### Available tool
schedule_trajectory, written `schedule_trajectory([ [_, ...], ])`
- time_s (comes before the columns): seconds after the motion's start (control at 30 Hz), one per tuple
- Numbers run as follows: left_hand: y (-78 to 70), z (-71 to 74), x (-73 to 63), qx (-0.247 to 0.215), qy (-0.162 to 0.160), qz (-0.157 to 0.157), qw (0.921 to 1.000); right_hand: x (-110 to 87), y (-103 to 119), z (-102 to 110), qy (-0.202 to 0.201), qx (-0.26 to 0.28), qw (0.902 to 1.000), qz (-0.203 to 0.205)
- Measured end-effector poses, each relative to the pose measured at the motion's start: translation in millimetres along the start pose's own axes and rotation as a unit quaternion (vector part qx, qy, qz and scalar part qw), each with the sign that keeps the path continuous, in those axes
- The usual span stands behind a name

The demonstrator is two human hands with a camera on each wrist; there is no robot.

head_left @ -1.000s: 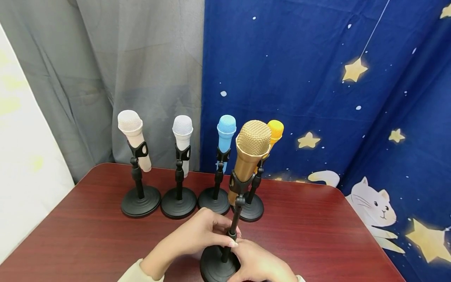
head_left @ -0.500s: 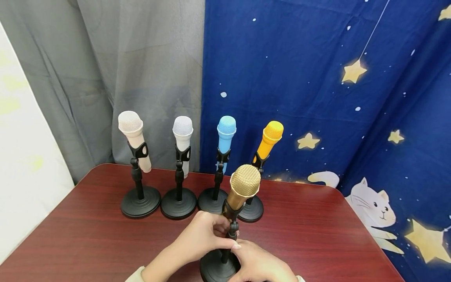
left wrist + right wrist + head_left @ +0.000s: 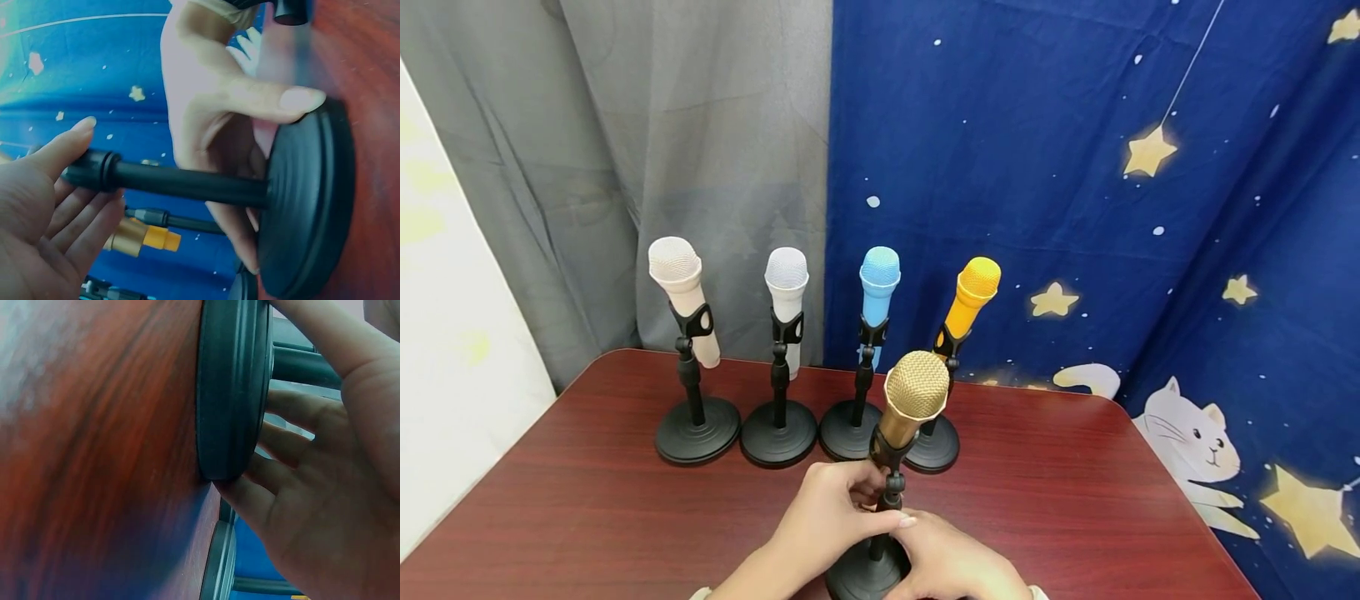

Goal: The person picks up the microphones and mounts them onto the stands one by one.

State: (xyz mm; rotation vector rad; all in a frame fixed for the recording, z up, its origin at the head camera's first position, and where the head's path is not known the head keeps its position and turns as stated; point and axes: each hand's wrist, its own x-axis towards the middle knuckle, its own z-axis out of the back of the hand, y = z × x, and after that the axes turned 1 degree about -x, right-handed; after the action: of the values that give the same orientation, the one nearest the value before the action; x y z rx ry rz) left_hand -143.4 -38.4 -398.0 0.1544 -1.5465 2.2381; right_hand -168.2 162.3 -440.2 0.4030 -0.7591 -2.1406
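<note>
A gold microphone [image 3: 917, 385] leans in the clip of a black desktop microphone stand [image 3: 187, 183] near the table's front. My left hand [image 3: 827, 521] holds the stand's pole at its collar [image 3: 94, 170], thumb in front and fingers behind. With its thumb on the rim and fingers around the far side, my right hand [image 3: 958, 560] grips the round base [image 3: 306, 200]. That base sits on the tabletop [image 3: 94, 456]. In the head view, the left hand and the clip hide part of the pole.
Behind, in a row, stand a pinkish-white microphone [image 3: 676, 265], a white one [image 3: 787, 279], a blue one [image 3: 878, 279] and a yellow one [image 3: 976, 287], each on a black stand. Grey [image 3: 737, 125] and blue starry curtains [image 3: 1000, 125] hang beyond the table.
The gold microphone and its clip have dropped toward the collar, so the stand is shorter. Both hands stay around the stand; the left has shifted only slightly.
</note>
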Motion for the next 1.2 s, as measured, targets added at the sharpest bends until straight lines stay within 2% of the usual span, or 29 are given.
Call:
schedule_trajectory([
  [0.17,-2.7,-6.7,-8.8,0.036,-0.058,-0.010,0.9976,1.1,1.1,-0.8,-0.010,-0.005,0.9998,0.014],
  [0.3,-4.3,-11.3,-15.5,0.045,-0.074,-0.011,0.9962,-0.7,1.1,-1.0,-0.007,0.027,0.9996,0.004],
  [0.43,-9.2,-17.0,-19.9,0.080,-0.101,-0.014,0.9916,-2.6,1.1,-0.5,-0.007,0.060,0.9982,0.003],
  [0.57,-12.8,-24.4,-21.1,0.118,-0.136,-0.025,0.9834,-4.5,1.4,1.1,-0.016,0.049,0.9986,0.010],
  [0.67,-12.1,-31.2,-21.5,0.146,-0.161,-0.045,0.9750,-5.4,1.0,1.7,-0.012,0.059,0.9981,0.009],
  [0.77,-12.3,-36.3,-20.4,0.183,-0.186,-0.063,0.9634,-5.3,0.3,1.3,-0.006,0.079,0.9968,0.005],
  [0.97,-13.1,-39.3,-16.2,0.246,-0.230,-0.102,0.9361,-5.6,-1.4,0.4,-0.015,0.034,0.9993,-0.005],
  [1.07,-12.4,-38.4,-17.1,0.257,-0.239,-0.105,0.9303,-5.3,-1.8,-0.1,-0.016,0.010,0.9998,-0.009],
  [1.2,-11.7,-35.8,-19.1,0.251,-0.238,-0.105,0.9323,-4.5,-1.7,-1.4,-0.012,0.017,0.9995,-0.023],
])
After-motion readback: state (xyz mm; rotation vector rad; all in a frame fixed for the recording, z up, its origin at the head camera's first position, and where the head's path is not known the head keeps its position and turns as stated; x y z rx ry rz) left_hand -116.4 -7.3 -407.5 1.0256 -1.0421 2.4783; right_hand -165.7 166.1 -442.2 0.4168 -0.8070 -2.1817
